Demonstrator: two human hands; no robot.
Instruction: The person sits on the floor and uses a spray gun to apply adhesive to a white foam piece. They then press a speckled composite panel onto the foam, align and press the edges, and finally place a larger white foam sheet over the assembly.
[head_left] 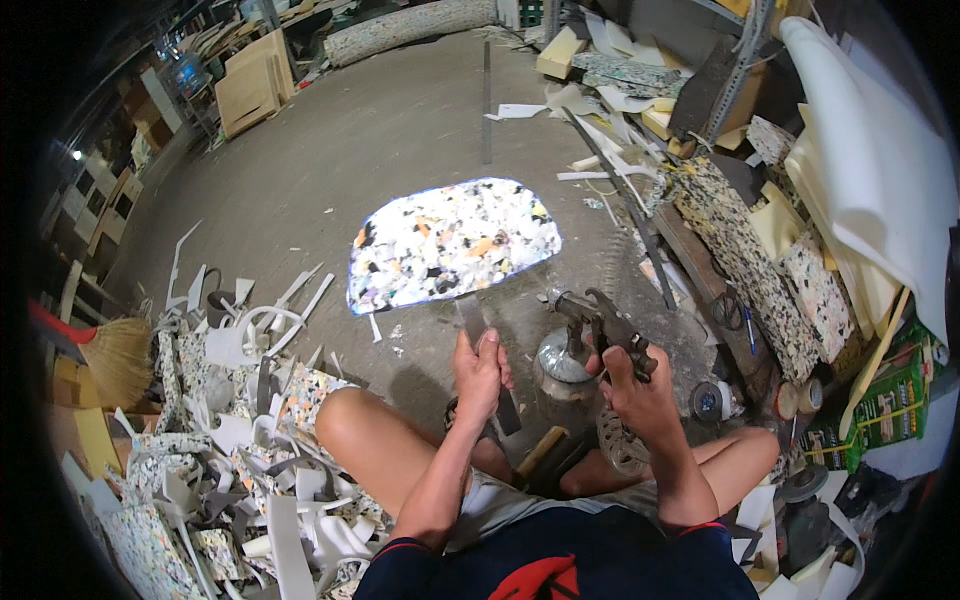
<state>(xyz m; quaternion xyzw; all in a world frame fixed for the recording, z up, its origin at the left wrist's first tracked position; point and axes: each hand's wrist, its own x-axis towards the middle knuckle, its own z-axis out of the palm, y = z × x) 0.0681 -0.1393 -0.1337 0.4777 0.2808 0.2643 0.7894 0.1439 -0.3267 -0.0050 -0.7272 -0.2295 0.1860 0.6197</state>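
Observation:
My left hand (478, 375) is closed round a flat grey strip (468, 316). The strip's far end reaches to the near edge of a foam piece, and its other end sticks out below my fingers. My right hand (642, 392) grips a dark metal spray gun (608, 322). A round silver cup (565, 358) sits at the gun's left side, just above the floor or on it; I cannot tell which. Ahead of both hands lies the speckled foam piece (455, 245), flat on the floor, with a rounded outline and a blue line along its edge.
Foam offcuts (260, 450) are heaped at my left beside a straw broom (118, 362). Speckled foam slabs (745, 260) and a white foam sheet (875, 180) line the right. A long dark bar (630, 215) lies on the floor there. At the back is a foam roll (410, 32).

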